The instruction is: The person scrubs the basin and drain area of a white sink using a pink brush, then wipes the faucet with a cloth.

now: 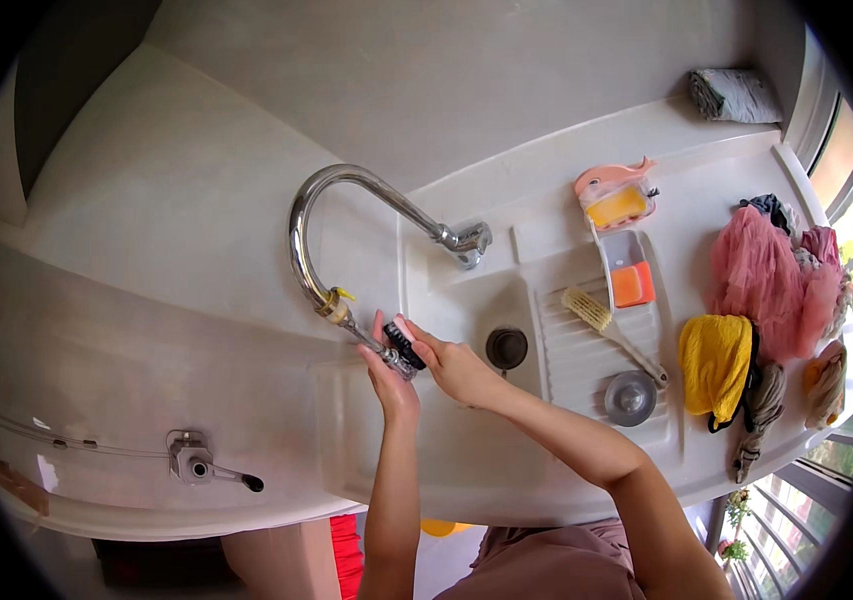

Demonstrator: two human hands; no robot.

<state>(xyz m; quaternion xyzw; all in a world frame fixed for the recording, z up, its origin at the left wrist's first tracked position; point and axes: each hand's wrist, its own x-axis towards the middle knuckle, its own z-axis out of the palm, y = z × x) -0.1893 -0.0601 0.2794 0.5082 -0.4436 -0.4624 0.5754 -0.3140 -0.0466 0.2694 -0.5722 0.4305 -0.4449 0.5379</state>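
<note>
My right hand (459, 372) grips a small brush (404, 344) with dark bristles and a pale pinkish back, under the end of the chrome faucet (299, 235). Beside it my left hand (394, 388) is held up with its fingers stretched out, close against the spout's lower end. Something clear and shiny, perhaps running water, runs between spout and palm; I cannot make out where metal ends. Both hands are over the left part of the white sink (467, 300), left of the dark drain (507, 348). A yellow tab (345, 294) sticks out from the spout's fitting.
On the ribbed washboard lie a scrub brush (615, 334) and a metal bowl (631, 398). Behind them are a soap box (624, 250) with orange soap and a pink whale-shaped dish (602, 180). Pink clothes (762, 275) and yellow cloth (715, 365) lie right; a valve (192, 458) is left.
</note>
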